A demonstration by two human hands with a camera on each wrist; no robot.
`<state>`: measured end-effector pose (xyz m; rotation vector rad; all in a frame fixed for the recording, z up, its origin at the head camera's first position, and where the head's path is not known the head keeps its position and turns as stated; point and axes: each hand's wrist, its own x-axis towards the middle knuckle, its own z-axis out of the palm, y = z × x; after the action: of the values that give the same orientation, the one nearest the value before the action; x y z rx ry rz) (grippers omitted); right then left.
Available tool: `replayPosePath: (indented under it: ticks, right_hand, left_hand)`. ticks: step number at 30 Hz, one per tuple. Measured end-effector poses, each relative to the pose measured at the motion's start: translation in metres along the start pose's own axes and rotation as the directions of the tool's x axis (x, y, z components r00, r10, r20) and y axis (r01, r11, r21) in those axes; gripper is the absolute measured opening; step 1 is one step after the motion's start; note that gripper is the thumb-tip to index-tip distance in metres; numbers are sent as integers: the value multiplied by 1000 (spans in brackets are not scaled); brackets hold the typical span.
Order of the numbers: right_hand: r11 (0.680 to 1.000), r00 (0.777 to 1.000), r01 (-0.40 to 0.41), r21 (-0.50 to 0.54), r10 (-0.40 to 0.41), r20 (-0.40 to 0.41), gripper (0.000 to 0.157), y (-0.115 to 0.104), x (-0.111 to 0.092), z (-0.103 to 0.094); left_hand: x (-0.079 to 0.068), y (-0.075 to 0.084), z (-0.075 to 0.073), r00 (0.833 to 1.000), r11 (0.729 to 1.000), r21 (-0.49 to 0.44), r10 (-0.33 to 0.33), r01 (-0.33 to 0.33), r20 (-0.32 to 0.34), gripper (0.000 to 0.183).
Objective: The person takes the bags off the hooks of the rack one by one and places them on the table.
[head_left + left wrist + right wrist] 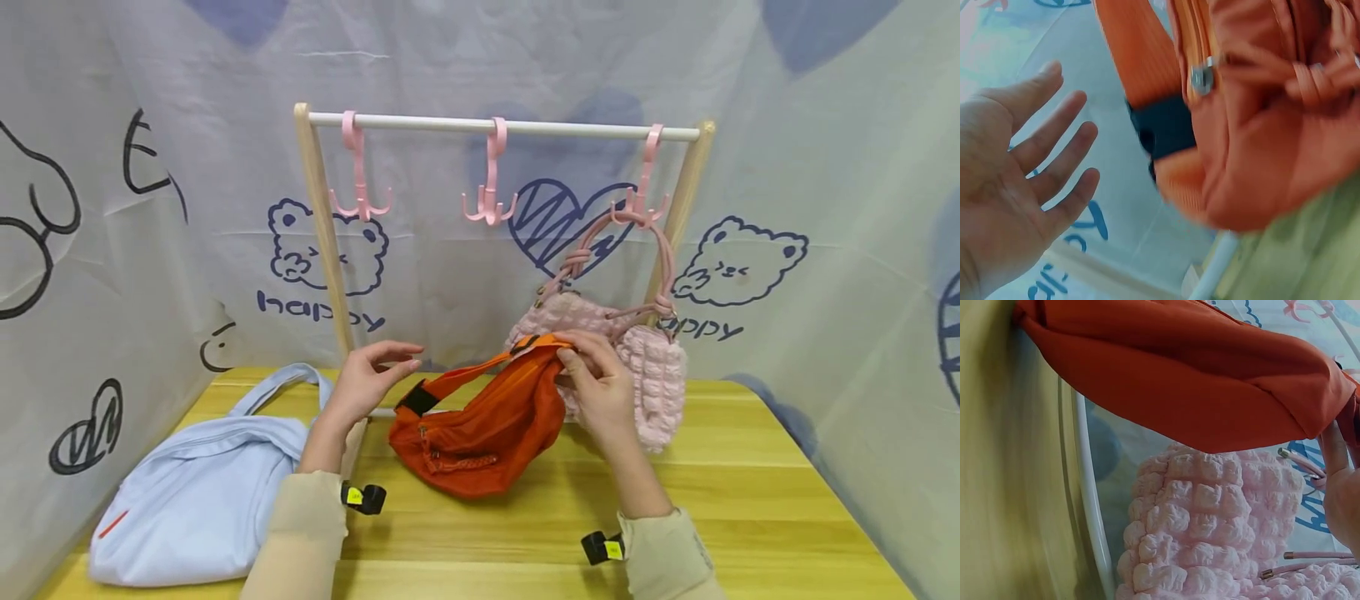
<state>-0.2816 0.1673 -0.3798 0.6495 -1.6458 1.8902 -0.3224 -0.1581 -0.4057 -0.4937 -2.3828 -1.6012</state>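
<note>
An orange waist bag [480, 442] with a black buckle [417, 398] hangs tilted above the table. My right hand [600, 387] pinches its upper right end, at the strap, with thumb and fingers. To the left of the bag, my left hand [372, 379] is apart from it, fingers extended and holding nothing. In the left wrist view, a gap shows between that hand [1016, 169] and the buckle [1163, 128]. Behind the right hand, a pink puffy handbag [652, 383] hangs by its handle from a pink hook [640, 204].
A rack with a white bar [420, 123] and wooden posts stands at the back. Two more pink hooks [362, 196], [490, 200] hang from it. A light blue bag [202, 500] lies at the left on the wooden table [757, 500].
</note>
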Motion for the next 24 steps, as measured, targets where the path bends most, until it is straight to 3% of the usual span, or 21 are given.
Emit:
replayPosePath:
  ticks: [3, 6, 12, 19, 24]
  right_hand:
    - [1000, 1000, 18, -7, -18, -23, 22, 0, 1, 0]
    - [999, 998, 33, -23, -34, -44, 22, 1, 1, -1]
    - [1000, 991, 26, -14, -28, -129, 23, 3, 2, -3]
    - [999, 970, -33, 40, 41, -238, 23, 3, 1, -3]
    - [993, 933, -67, 100, 98, -347, 20, 1, 2, 0]
  left_hand:
    - [-4, -5, -5, 999, 1000, 24, -10, 10, 30, 32]
    - [-7, -9, -9, 994, 998, 53, -25, 20, 103, 38]
    - [-12, -18, -10, 961, 997, 76, -51, 31, 271, 50]
    - [-12, -31, -7, 955, 999, 29, -42, 35, 292, 60]
    - [-13, -33, -6, 955, 999, -11, -30, 34, 296, 64]
